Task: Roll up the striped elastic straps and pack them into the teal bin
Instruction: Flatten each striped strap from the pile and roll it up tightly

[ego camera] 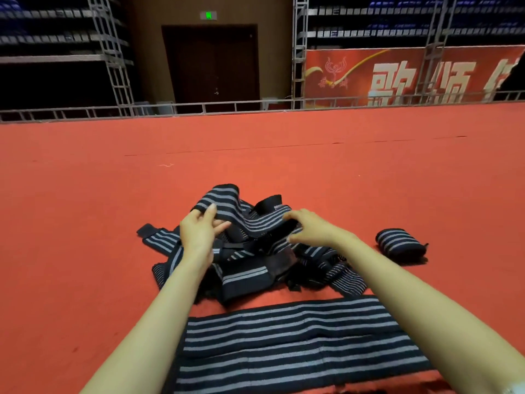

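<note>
On a red floor with open room all round a pile of striped straps, flat straps just in front of it, a strap lifted over the pile, best pulled free and flattened before rolling tight, and one finished roll to the pile's right, is pinched by a person's left hand and right hand, teal bin out of view.
</note>
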